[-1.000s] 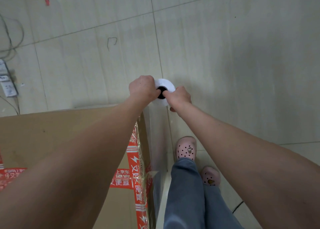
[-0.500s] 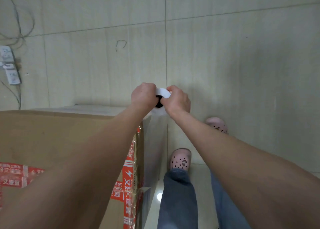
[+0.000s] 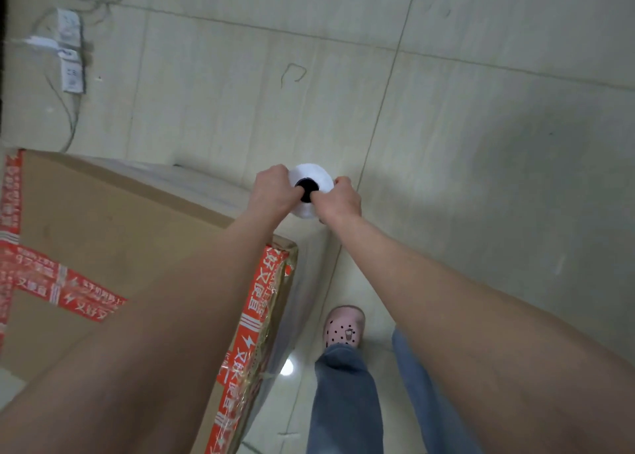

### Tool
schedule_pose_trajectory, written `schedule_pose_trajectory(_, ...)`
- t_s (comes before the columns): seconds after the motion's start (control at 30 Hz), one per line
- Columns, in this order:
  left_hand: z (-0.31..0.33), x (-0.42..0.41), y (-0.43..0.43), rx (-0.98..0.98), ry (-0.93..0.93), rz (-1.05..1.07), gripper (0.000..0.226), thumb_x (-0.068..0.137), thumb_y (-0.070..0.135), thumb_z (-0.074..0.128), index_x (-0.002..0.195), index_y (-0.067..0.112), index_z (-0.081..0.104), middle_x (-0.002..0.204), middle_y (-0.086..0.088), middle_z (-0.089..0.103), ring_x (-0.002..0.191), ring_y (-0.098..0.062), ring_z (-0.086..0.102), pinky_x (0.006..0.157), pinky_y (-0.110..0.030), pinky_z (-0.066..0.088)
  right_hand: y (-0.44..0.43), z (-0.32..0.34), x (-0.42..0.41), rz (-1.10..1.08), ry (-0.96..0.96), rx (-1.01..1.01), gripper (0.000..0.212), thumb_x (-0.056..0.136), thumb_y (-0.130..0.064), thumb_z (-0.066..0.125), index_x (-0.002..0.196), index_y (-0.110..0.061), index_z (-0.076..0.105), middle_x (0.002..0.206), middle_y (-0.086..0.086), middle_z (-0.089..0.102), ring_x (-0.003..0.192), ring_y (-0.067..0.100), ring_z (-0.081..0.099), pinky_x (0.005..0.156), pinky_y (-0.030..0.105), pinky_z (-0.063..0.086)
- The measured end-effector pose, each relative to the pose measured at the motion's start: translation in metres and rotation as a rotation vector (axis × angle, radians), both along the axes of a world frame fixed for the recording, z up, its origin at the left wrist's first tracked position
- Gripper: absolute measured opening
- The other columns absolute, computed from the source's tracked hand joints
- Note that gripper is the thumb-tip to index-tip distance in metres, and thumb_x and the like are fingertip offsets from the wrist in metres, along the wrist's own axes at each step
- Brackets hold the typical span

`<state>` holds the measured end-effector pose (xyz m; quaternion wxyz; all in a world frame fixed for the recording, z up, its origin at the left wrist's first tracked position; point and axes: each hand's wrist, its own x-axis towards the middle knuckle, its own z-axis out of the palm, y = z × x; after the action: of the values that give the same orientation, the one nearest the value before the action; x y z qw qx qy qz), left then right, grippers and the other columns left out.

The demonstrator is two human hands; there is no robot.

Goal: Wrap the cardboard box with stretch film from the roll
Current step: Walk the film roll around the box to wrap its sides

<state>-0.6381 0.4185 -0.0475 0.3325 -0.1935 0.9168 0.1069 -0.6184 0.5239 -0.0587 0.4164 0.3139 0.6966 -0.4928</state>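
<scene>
A large brown cardboard box [image 3: 103,233] with red printed tape fills the left of the view. Just past its far right corner I hold the white stretch film roll [image 3: 314,175] upright, its dark core facing me. My left hand [image 3: 273,190] grips the roll's left side with the thumb at the core. My right hand [image 3: 340,199] grips its right side, thumb also at the core. Clear film [image 3: 302,282] runs from the roll down along the box's right side and shines over the far side too.
Pale floor tiles [image 3: 481,144] spread to the right and ahead. White power strips [image 3: 70,51] with grey cables lie on the floor at the far left. My legs in blue jeans and a pink clog [image 3: 343,326] stand right of the box.
I have stepped around the box's corner; the view has turned so the box now sits at an angle. Both hands kept hold of the roll, with the core now more visible.
</scene>
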Motion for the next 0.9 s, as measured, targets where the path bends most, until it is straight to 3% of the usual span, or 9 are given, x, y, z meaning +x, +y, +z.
schedule_pose_trajectory(0.2, 0.002, -0.007, 0.014, 0.024, -0.024, -0.253, 0.051, 0.086, 0.013, 0.054, 0.136, 0.018, 0.044, 0.130, -0.007, 0.055, 0.120, -0.027, 0.052, 0.094, -0.039, 0.046, 0.006, 0.000, -0.005, 0.002, -0.052, 0.004, 0.057, 0.077, -0.033, 0.071, 0.125, -0.011, 0.050, 0.118, 0.010, 0.061, 0.104, 0.031, 0.063, 0.088, 0.045, 0.054)
schedule_pose_trajectory(0.3, 0.001, -0.012, 0.016, -0.021, -0.023, -0.332, 0.047, 0.088, 0.013, 0.053, 0.134, 0.019, 0.047, 0.129, -0.005, 0.055, 0.119, -0.025, 0.052, 0.089, -0.036, 0.046, 0.002, -0.002, -0.011, 0.083, -0.051, 0.054, 0.047, 0.077, -0.031, 0.070, 0.115, -0.009, 0.054, 0.110, 0.011, 0.064, 0.097, 0.030, 0.064, 0.084, 0.044, 0.055)
schedule_pose_trajectory(0.47, -0.005, -0.025, 0.009, -0.039, -0.063, -0.377, 0.036, 0.086, 0.015, 0.055, 0.122, 0.016, 0.055, 0.117, -0.008, 0.060, 0.108, -0.029, 0.058, 0.074, -0.032, 0.043, -0.003, -0.002, -0.024, 0.300, 0.087, 0.225, 0.028, 0.083, -0.026, 0.061, 0.110, -0.016, 0.059, 0.108, 0.008, 0.065, 0.098, 0.029, 0.061, 0.077, 0.032, 0.049)
schedule_pose_trajectory(0.57, -0.007, -0.033, -0.002, -0.029, -0.064, -0.228, 0.026, 0.084, 0.014, 0.055, 0.109, 0.010, 0.060, 0.110, -0.012, 0.062, 0.102, -0.032, 0.060, 0.071, -0.031, 0.041, -0.008, 0.002, -0.042, 0.475, 0.247, 0.292, 0.033, 0.084, -0.018, 0.056, 0.116, -0.025, 0.059, 0.111, 0.004, 0.064, 0.101, 0.026, 0.059, 0.071, 0.027, 0.038)
schedule_pose_trajectory(0.67, -0.007, -0.037, -0.014, 0.026, -0.023, 0.027, 0.022, 0.084, 0.016, 0.056, 0.102, 0.003, 0.058, 0.106, -0.016, 0.062, 0.099, -0.034, 0.059, 0.069, -0.031, 0.038, -0.018, 0.006, -0.063, 0.582, 0.352, 0.315, 0.045, 0.086, -0.014, 0.053, 0.130, -0.026, 0.052, 0.120, 0.002, 0.062, 0.110, 0.025, 0.056, 0.077, 0.029, 0.039)
schedule_pose_trajectory(0.73, -0.007, -0.041, -0.024, 0.045, 0.002, 0.183, 0.024, 0.082, 0.018, 0.058, 0.100, 0.001, 0.057, 0.107, -0.018, 0.061, 0.100, -0.035, 0.058, 0.068, -0.031, 0.038, -0.025, 0.005, -0.073, 0.533, 0.267, 0.287, 0.049, 0.086, -0.019, 0.056, 0.135, -0.021, 0.045, 0.123, 0.004, 0.059, 0.112, 0.027, 0.055, 0.077, 0.029, 0.038)
schedule_pose_trajectory(0.83, -0.009, -0.045, -0.038, 0.067, -0.008, 0.323, 0.027, 0.082, 0.019, 0.059, 0.103, 0.003, 0.057, 0.110, -0.018, 0.061, 0.101, -0.035, 0.059, 0.067, -0.032, 0.041, -0.036, 0.003, -0.079, 0.418, 0.067, 0.176, 0.042, 0.084, -0.024, 0.059, 0.124, -0.015, 0.049, 0.117, 0.007, 0.060, 0.094, 0.026, 0.055, 0.070, 0.027, 0.037)
schedule_pose_trajectory(0.9, -0.009, -0.048, -0.048, 0.085, -0.012, 0.355, 0.026, 0.081, 0.020, 0.059, 0.101, 0.003, 0.056, 0.108, -0.017, 0.062, 0.098, -0.035, 0.061, 0.066, -0.032, 0.044, -0.045, 0.001, -0.082, 0.411, 0.106, 0.151, 0.031, 0.082, -0.019, 0.059, 0.113, -0.013, 0.054, 0.111, 0.007, 0.061, 0.084, 0.024, 0.051, 0.066, 0.026, 0.035)
